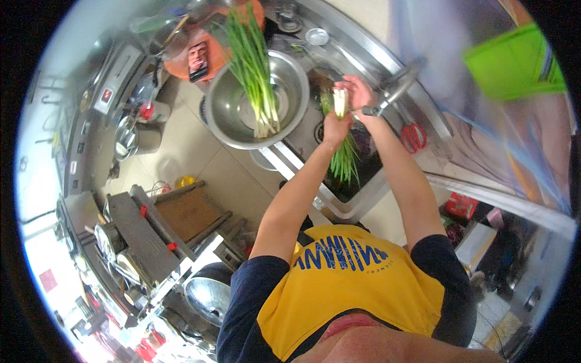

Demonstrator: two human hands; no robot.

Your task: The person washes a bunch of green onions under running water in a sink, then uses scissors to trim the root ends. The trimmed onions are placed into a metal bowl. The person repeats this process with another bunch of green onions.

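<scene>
My left hand (338, 129) is closed around a bunch of green onions (345, 159), its white ends pointing away from me and its green leaves hanging toward me over the sink (358, 213). Beside the white ends, my right hand (361, 95) has its fingers bent; whether it grips anything is unclear. A metal faucet (395, 93) reaches over my right wrist. To the left, a larger bunch of green onions (254, 77) lies in a stainless steel bowl (218, 127), white ends inside and leaves over the far rim.
Red-handled scissors (413, 138) lie right of the faucet. A phone (198, 61) rests on an orange surface (174, 66) beyond the bowl. A wooden stool or chair (188, 213) stands at the lower left. A green object (515, 63) is at the upper right.
</scene>
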